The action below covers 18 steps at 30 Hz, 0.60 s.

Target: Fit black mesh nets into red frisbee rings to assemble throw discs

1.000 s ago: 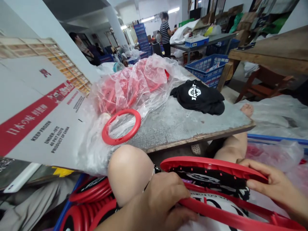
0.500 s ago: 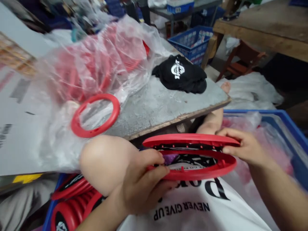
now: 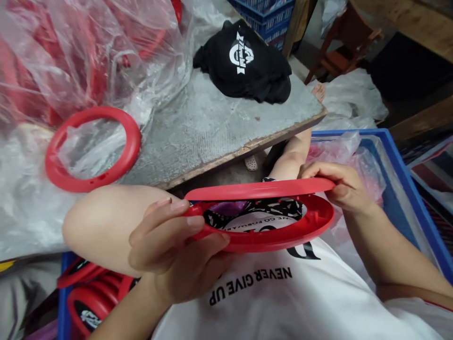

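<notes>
I hold a pair of red plastic rings (image 3: pixel 269 238) flat over my lap, one above the other, with black-and-white printed fabric (image 3: pixel 262 210) between them. My left hand (image 3: pixel 173 250) pinches the left rim, fingers over the top and thumb beneath. My right hand (image 3: pixel 341 186) grips the right rim, fingers curled over the upper ring. A single loose red ring (image 3: pixel 92 148) lies on the grey board (image 3: pixel 212 127) to the left, beside my bare knee (image 3: pixel 102 222).
A clear plastic bag of red rings (image 3: pixel 71 52) fills the upper left. A black cloth with a white logo (image 3: pixel 244 63) lies on the board's far end. Finished red hoops (image 3: pixel 88 302) sit in a blue crate lower left. A blue crate (image 3: pixel 403 174) lined with plastic stands at right.
The view has tilted down and moved closer. The two rings have come up nearer to me, and both hands have shifted along the rims while keeping their hold.
</notes>
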Tool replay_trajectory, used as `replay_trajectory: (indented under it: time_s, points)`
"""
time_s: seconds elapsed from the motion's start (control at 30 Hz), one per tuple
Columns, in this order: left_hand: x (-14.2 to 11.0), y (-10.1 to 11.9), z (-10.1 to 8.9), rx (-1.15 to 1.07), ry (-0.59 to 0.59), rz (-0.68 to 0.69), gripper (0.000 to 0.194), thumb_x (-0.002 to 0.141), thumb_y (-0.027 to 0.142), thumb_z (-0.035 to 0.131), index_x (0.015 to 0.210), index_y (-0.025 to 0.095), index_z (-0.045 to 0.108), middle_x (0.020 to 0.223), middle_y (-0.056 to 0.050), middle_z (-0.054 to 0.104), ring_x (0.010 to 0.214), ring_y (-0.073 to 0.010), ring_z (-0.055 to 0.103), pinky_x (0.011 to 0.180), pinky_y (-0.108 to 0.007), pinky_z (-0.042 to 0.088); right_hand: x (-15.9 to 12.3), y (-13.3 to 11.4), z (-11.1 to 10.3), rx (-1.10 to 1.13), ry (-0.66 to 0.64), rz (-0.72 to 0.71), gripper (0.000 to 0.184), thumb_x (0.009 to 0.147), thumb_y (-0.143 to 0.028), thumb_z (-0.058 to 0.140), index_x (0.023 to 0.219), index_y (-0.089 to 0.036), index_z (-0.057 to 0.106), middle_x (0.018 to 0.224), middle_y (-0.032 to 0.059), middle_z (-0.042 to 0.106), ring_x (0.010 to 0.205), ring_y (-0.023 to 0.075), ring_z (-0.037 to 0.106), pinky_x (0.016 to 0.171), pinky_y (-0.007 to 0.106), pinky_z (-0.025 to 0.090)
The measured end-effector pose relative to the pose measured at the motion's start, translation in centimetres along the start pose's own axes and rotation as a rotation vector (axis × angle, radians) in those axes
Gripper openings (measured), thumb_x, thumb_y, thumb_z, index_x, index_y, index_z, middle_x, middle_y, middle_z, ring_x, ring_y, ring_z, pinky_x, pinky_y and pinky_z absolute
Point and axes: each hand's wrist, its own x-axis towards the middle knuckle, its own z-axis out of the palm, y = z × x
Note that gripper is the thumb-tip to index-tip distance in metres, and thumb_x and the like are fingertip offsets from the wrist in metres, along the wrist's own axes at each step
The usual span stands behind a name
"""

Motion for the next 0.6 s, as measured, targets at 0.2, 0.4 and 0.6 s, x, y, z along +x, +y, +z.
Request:
replay_trajectory:
  time_s: [0.2,0.4,0.6]
  points:
    - [2.4,1.7,0.5,0.1,0.374,0.051,0.032,0.095,0.054,0.053,0.076,0.029,0.062,0.092,-0.005,0.053,0.112,-0.0246,0.055,0.091,-0.054,0.053,1.4,-0.1,-0.1,0.0,-0.018,-0.049,0.063,0.082,-0.082,0.056,0.083,-0.021,0.075,0.074,0.0062,0.069,0.064,0.021,0.061,0.064,0.034,0.05]
    - [2.2,1.2,0.1,0.029,0.286,0.02,0.02,0.091,0.047,0.061,0.089,0.028,0.062,0.107,-0.007,0.051,0.123,-0.0307,0.048,0.098,-0.059,0.049,1.4,1.2,0.6,0.145,0.006,0.046,0.065,0.081,-0.082,0.056,0.082,-0.019,0.075,0.067,0.0052,0.066,0.057,0.0205,0.058,0.057,0.033,0.047]
    - [2.0,1.1,1.0,0.019,0.461,0.108,0.016,0.085,0.038,0.072,0.088,0.025,0.063,0.106,-0.007,0.048,0.112,-0.0301,0.052,0.097,-0.058,0.047,0.7,1.5,0.7,0.223,-0.13,0.017,0.062,0.087,-0.077,0.054,0.092,-0.018,0.072,0.077,0.0057,0.067,0.066,0.0203,0.06,0.06,0.031,0.046]
